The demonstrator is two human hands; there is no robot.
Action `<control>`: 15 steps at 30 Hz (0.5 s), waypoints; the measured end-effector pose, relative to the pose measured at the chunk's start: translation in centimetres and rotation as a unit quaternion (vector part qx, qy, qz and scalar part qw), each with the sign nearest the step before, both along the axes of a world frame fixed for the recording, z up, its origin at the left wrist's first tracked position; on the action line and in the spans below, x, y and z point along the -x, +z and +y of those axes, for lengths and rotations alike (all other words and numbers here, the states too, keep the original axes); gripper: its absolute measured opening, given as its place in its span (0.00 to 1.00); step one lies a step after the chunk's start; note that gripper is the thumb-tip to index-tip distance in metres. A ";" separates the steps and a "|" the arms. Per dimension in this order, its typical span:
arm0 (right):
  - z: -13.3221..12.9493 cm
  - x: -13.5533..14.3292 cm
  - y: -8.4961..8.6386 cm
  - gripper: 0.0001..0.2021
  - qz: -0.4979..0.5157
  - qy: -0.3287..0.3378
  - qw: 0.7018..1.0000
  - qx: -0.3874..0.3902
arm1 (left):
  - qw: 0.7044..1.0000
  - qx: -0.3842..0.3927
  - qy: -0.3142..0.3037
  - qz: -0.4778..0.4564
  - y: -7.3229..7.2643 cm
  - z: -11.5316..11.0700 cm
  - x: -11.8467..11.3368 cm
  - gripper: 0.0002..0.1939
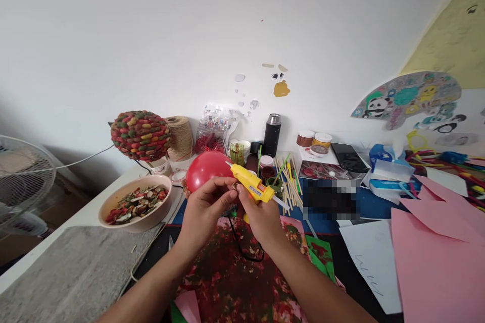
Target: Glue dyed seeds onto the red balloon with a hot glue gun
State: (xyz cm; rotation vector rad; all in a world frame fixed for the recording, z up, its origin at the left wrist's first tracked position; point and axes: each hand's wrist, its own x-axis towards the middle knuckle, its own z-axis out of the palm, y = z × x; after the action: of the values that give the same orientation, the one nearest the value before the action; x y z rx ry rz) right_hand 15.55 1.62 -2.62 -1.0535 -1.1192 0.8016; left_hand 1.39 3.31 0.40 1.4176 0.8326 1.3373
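Observation:
My right hand (263, 219) is wrapped round a yellow hot glue gun (248, 179), its nozzle pointing up and to the left and a clear glue stick (281, 204) sticking out at the back. My left hand (204, 209) pinches a small brownish pistachio shell (235, 186) close beside the gun, and the right thumb reaches toward it. Behind the left hand sits a red balloon (208, 169), with shells along its lower left edge. A beige bowl (104, 210) at the left holds many painted shells, red, green and brown.
A shell-covered ball (141, 135) stands behind the bowl, near a twine spool (180, 136). A black thermos (272, 136), paint jars (305, 139) and wooden sticks (291, 192) are at the back. Pink paper (428, 262) lies right; a paint-stained sheet (242, 282) lies below my hands.

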 end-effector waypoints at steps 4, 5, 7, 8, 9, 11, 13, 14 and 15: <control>-0.1 0.1 -0.1 0.19 -0.015 0.015 1.000 0.004 | 1.000 0.018 0.003 -0.008 -0.5 0.0 0.4 0.20; -0.2 0.1 -0.1 0.19 -0.020 0.021 1.000 0.005 | 1.000 0.020 0.004 -0.012 -0.7 0.0 0.5 0.19; -0.2 0.1 0.0 0.20 -0.024 0.030 0.999 0.002 | 1.000 0.018 0.002 -0.016 -0.9 -0.1 0.6 0.18; -0.3 0.2 0.0 0.20 -0.023 0.034 0.999 -0.001 | 1.000 0.014 0.001 -0.017 -0.9 -0.2 0.7 0.17; -0.3 0.3 0.0 0.20 -0.022 0.037 0.999 -0.005 | 1.000 0.007 0.001 -0.018 -0.9 -0.3 0.7 0.17; -0.4 0.4 0.0 0.20 -0.017 0.043 0.999 -0.009 | 1.000 -0.009 0.003 -0.016 -0.8 -0.5 0.8 0.16; -0.5 0.5 0.0 0.19 -0.012 0.051 0.999 -0.011 | 1.000 -0.025 0.006 -0.009 -0.8 -0.6 0.9 0.14; -0.5 0.5 -0.1 0.20 -0.011 0.054 0.998 -0.010 | 0.999 -0.032 0.007 -0.003 -0.8 -0.6 1.0 0.14; -0.5 0.5 -0.1 0.20 -0.012 0.057 0.998 -0.007 | 0.999 -0.038 0.009 0.004 -0.8 -0.6 1.1 0.13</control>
State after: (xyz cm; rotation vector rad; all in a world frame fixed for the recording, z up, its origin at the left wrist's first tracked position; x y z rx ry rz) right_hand 15.03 1.07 -2.75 -0.9972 -1.2130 0.8726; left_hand 0.30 2.74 -0.38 1.4798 0.8087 1.3904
